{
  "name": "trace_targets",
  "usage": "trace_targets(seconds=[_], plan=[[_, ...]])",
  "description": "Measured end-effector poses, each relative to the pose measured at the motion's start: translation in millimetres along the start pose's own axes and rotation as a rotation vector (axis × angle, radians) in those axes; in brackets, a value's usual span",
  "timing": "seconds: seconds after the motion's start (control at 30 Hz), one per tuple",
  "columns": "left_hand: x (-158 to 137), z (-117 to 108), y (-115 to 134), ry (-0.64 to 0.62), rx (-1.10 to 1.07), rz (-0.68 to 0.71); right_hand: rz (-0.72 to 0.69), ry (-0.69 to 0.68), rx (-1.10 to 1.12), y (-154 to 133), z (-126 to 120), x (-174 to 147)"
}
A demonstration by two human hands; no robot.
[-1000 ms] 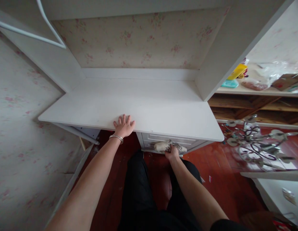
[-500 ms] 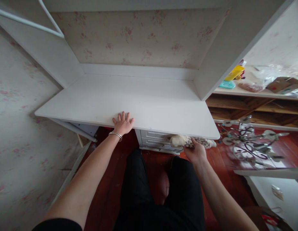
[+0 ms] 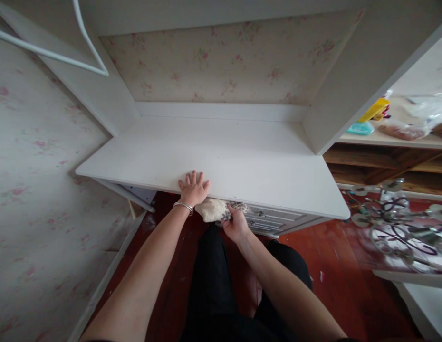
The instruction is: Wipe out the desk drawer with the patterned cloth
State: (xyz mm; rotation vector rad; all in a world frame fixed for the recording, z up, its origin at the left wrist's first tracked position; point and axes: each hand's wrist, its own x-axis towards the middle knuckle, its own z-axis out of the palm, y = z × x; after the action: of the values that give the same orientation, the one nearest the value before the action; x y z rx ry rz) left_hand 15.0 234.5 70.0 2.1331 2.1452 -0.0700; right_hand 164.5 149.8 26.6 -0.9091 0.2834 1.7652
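Observation:
A white desk [image 3: 221,152] with a hutch stands before me. My left hand [image 3: 194,189] lies flat near its front edge, fingers spread, with a bracelet on the wrist. In my right hand [image 3: 237,225] is a cream cloth [image 3: 212,210] with a dark pattern on part of it. The hand grips it by the patterned part, just below the desk's front edge and to the right of my left hand. Behind it are the white drawers [image 3: 271,218] under the desktop, partly covered by the hand and cloth.
At right, a chandelier [image 3: 402,223] with metal arms rests low by a wooden shelf unit [image 3: 370,159]. A yellow item [image 3: 374,109] and plastic bags [image 3: 409,126] sit on that unit. Floral wallpaper [image 3: 32,190] covers the left wall. My legs are close below the desk.
My right hand has moved left with the cloth along the desk's front, from its right end to beside my left hand. My left hand stays flat on the desktop. The view has shifted somewhat.

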Motion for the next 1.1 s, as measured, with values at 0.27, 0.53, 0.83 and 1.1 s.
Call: trace_targets(seconds=[0.27, 0.53, 0.83, 1.1], plan=[[0.9, -0.6, -1.8, -0.021, -0.009, -0.001, -0.1, 0.293, 0.015, -7.7, -51.3, 41.8], [2.3, 1.5, -1.9, -0.014, -0.017, -0.005, -0.297, 0.479, 0.0, -121.2, -130.7, 12.2], [3.1, 2.6, -2.5, -0.007, -0.018, -0.004, -0.436, 0.362, 0.032, -172.2, -113.2, -62.0], [0.5, 2.4, -0.8, 0.026, 0.004, 0.0, -0.23, 0.183, 0.061, -83.4, -38.7, -59.7]])
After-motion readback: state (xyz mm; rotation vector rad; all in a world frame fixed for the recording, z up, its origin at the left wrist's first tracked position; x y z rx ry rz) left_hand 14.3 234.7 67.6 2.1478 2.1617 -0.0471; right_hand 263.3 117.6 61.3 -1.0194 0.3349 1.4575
